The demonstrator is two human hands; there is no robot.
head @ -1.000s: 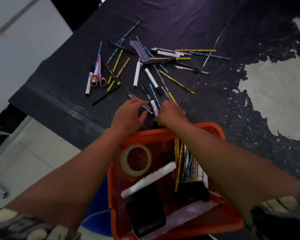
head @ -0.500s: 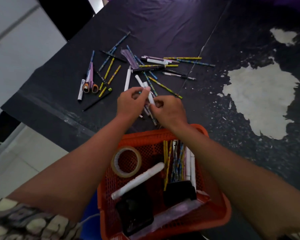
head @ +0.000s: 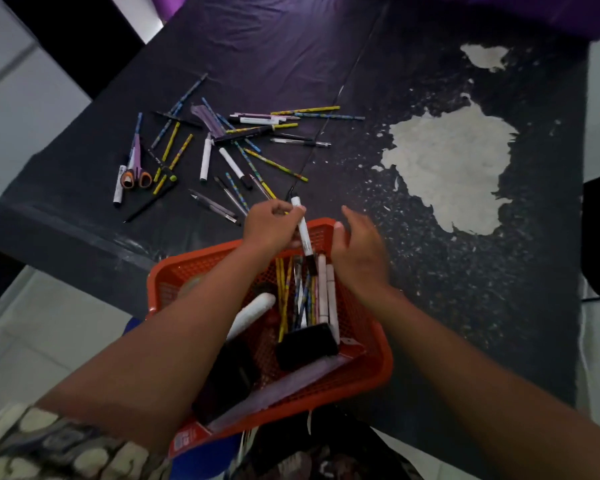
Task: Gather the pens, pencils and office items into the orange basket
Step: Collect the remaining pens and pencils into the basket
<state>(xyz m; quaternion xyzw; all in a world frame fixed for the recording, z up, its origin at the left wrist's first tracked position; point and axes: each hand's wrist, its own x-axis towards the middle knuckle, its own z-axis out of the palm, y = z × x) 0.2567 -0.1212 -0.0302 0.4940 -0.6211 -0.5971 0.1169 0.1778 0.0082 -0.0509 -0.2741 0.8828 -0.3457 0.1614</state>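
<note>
The orange basket [head: 371, 358] sits at the table's near edge, holding pencils, white pens, a black block, a white roll and a pale ruler. My left hand [head: 269, 226] pinches a white marker with a black cap [head: 302, 230] over the basket's far rim, the cap end pointing down into the basket. My right hand [head: 361, 251] hovers beside it with fingers spread and holds nothing. Several loose pens and pencils [head: 243, 161] lie scattered on the black table cover beyond the basket, along with orange-handled scissors [head: 136, 174].
The black table cover [head: 291, 64] is worn through to pale patches [head: 451, 168] at the right. The table's left edge runs diagonally, with grey floor [head: 32, 341] below it. A thin black cord [head: 326, 133] runs across the cover toward the basket.
Both hands pulled back from the scattered pile to the basket's far rim. My left hand now holds the white marker over the basket, and my right hand has let go and opened.
</note>
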